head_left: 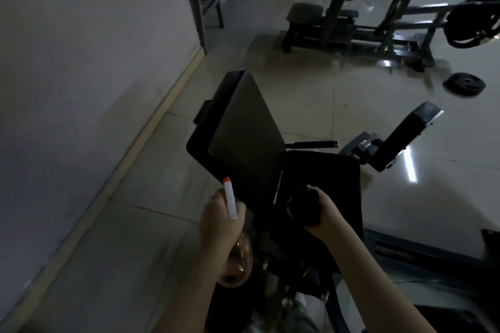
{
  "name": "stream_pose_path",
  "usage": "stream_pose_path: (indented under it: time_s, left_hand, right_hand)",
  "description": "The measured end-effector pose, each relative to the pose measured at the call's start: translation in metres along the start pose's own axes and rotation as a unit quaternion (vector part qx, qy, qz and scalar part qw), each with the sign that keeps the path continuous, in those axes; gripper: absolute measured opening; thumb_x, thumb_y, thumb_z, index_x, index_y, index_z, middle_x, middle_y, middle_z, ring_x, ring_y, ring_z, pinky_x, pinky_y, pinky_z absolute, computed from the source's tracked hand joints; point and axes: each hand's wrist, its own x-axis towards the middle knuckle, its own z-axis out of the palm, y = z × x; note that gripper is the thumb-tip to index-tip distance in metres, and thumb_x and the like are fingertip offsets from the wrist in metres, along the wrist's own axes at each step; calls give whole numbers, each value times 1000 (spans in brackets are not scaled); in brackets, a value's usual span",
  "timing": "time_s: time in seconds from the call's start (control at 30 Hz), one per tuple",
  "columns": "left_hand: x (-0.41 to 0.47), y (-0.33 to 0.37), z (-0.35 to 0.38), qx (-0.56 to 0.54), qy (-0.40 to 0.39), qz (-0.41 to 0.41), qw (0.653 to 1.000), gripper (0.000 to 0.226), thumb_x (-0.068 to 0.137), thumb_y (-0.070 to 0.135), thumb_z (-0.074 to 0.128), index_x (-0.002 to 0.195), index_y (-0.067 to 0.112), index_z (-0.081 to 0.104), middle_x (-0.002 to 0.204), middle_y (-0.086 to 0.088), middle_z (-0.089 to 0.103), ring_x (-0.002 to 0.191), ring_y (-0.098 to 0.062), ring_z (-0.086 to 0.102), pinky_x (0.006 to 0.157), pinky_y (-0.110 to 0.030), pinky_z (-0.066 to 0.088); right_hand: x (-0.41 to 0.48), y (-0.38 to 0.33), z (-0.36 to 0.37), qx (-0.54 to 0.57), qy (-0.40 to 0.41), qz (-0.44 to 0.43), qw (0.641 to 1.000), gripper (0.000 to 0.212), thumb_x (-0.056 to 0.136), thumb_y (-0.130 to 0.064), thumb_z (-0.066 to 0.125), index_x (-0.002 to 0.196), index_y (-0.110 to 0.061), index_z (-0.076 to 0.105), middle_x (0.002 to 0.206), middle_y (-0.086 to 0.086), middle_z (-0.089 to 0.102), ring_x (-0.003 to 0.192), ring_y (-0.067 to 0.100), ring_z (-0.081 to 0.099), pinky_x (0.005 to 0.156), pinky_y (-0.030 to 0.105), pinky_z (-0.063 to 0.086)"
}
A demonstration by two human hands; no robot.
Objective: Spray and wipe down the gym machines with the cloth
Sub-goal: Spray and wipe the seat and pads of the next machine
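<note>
Dim gym, tiled floor (130, 227). The left hand (220, 224) has fingers curled round the spray bottle (230, 199), nozzle aimed at the tilted back pad (243, 138). The right hand (328, 215) clutches the bunched cloth (304, 208) over the seat pad (338, 176), probably ready to wipe.

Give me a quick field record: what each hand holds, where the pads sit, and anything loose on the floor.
left hand: grips the spray bottle, white nozzle with orange tip pointing toward the back pad
right hand: grips the bunched dark cloth over the seat pad; contact unclear
back pad: black, tilted, left of the seat pad
seat pad: black, under the right hand
floor: one weight plate lying flat, far right
lighting: dim; wetness on the pads cannot be told
</note>
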Motion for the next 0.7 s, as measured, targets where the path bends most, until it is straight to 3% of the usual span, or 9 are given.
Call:
stream_pose_path:
  time_s: [0.07, 0.2, 0.4, 0.5, 0.6, 0.7]
  left_hand:
    - [9, 9, -3, 14, 34, -13, 999, 14, 92, 17, 51, 104, 11, 57, 69, 5, 49, 59, -1, 44, 50, -14, 35]
    - [26, 29, -9, 4, 51, -52, 997, 12, 94, 19, 48, 98, 12, 57, 72, 2, 53, 58, -2, 45, 54, -26, 37]
    - [46, 47, -14, -3, 53, -93, 994, 16, 93, 20, 49, 99, 8, 59, 67, 2, 54, 58, -5, 51, 45, -12, 33]
    - [58, 59, -13, -40, 30, -98, 994, 22, 93, 19, 49, 110, 9, 57, 75, 0, 56, 64, -8, 54, 53, -19, 35]
    - [70, 73, -12, -60, 19, -88, 994, 14, 94, 18, 49, 105, 11, 54, 83, -1, 58, 70, -9, 56, 56, -19, 39]
    - [84, 83, -10, -63, 6, -82, 995, 10, 94, 20, 48, 92, 13, 55, 75, 0, 56, 63, -9, 54, 55, -20, 39]
  right_hand:
    - [5, -9, 7, 1, -17, 6, 1000, 19, 96, -21, 45, 88, -8, 56, 81, 10, 59, 73, 23, 57, 76, 37, 46]
    - [16, -26, 17, -19, -51, 26, 998, 21, 97, -19, 42, 86, -9, 58, 82, 10, 61, 74, 23, 59, 73, 36, 47]
    - [38, -46, 31, -70, -33, 35, 996, 19, 97, -21, 43, 90, -10, 58, 83, 9, 60, 72, 22, 58, 66, 35, 47]
    - [48, -56, 41, -135, -17, 29, 990, 19, 97, -22, 45, 96, -8, 58, 83, 10, 59, 70, 22, 58, 59, 33, 46]
    - [58, -70, 55, -229, -8, -9, 973, 22, 97, -20, 48, 108, -5, 58, 87, 12, 60, 71, 24, 60, 56, 32, 45]
    - [67, -81, 67, -304, -8, -63, 950, 30, 96, -16, 49, 122, -3, 56, 100, 16, 62, 79, 26, 62, 58, 31, 45]
